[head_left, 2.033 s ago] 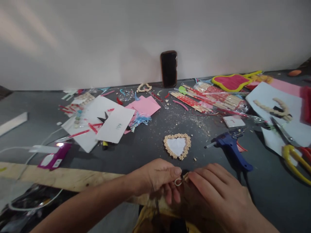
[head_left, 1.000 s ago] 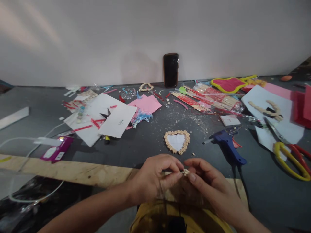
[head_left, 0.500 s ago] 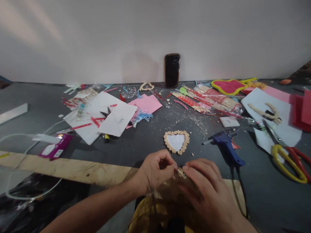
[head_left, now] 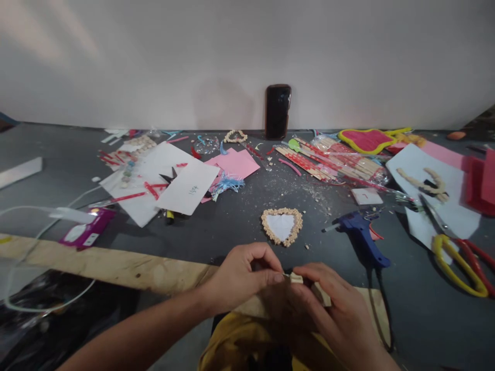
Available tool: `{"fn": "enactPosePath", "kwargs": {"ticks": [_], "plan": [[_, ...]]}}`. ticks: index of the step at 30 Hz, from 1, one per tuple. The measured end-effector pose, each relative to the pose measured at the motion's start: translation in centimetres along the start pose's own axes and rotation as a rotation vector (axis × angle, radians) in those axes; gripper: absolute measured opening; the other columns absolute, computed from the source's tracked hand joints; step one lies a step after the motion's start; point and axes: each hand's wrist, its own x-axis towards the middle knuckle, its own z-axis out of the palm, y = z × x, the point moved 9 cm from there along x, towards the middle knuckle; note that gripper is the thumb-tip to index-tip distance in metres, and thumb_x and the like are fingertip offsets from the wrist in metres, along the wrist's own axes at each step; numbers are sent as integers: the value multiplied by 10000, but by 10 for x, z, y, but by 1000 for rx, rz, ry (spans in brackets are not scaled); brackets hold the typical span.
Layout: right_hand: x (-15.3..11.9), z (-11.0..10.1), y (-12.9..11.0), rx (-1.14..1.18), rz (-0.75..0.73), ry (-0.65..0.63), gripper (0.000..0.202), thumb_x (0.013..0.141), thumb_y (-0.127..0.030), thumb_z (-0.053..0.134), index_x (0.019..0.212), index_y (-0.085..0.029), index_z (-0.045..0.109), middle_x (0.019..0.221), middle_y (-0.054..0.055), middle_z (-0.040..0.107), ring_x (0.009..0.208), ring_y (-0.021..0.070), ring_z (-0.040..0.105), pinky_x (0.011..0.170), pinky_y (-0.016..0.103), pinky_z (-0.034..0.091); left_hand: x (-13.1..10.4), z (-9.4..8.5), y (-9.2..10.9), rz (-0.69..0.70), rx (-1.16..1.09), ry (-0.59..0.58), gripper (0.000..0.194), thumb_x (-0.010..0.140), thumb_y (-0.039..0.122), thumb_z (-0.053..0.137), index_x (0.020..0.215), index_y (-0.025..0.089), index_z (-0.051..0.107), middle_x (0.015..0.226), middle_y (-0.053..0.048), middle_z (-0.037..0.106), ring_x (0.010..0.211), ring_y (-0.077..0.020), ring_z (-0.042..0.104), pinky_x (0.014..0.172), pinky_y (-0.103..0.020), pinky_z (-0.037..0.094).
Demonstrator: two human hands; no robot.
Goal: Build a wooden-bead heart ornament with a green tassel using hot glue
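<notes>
Close to my body, at the table's front edge, a small pale beige piece (head_left: 296,278) is held between my two hands; its exact kind is too small to make out. My left hand (head_left: 249,275) pinches at its left end, thumb against forefinger. From the right, thumb and fingers of my right hand (head_left: 332,296) close on the same piece. Just beyond my fingers lies a heart-shaped frame (head_left: 266,232) edged with small tan bits around a white paper middle. Touching neither hand, a blue glue gun (head_left: 361,234) rests to the right.
Scissors (head_left: 460,263) with yellow and red handles lie far right. A phone (head_left: 277,112) leans on the wall. Paper sheets (head_left: 189,190) and a purple box (head_left: 87,229) are on the left. Wrapped red-and-wood sticks (head_left: 332,159) lie at the back. Crumbs dot the dark table (head_left: 232,232).
The small piece has turned between my fingers and shows a smoother pale side. My right hand's fingers have closed in around it. The heart frame stays in place.
</notes>
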Motion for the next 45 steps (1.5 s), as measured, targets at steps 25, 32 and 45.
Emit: {"fn": "enactPosePath", "kwargs": {"ticks": [25, 32, 45], "plan": [[-23, 30, 49, 258, 457, -165, 190, 866, -386, 544, 876, -218, 631, 739, 10, 679, 665, 141, 639, 607, 209, 509, 12, 5, 25, 252, 297, -141, 55, 759, 232, 712, 745, 181, 698, 748, 22, 695, 716, -104, 613, 674, -191, 430], [-20, 30, 49, 256, 420, -145, 143, 872, -333, 533, 895, -230, 630, 763, 1, 695, 671, 134, 653, 634, 205, 518, 21, 0, 32, 347, 368, -152, 72, 812, 161, 612, 800, 179, 681, 800, -1, 693, 764, -115, 618, 720, -216, 449], [-2, 27, 35, -271, 75, -49, 89, 890, -229, 525, 898, -196, 607, 726, 16, 653, 626, 126, 607, 575, 225, 437, 51, 4, 46, 610, 867, -173, 150, 846, 132, 536, 915, 237, 618, 809, 18, 644, 906, -167, 506, 918, -387, 237]]}}
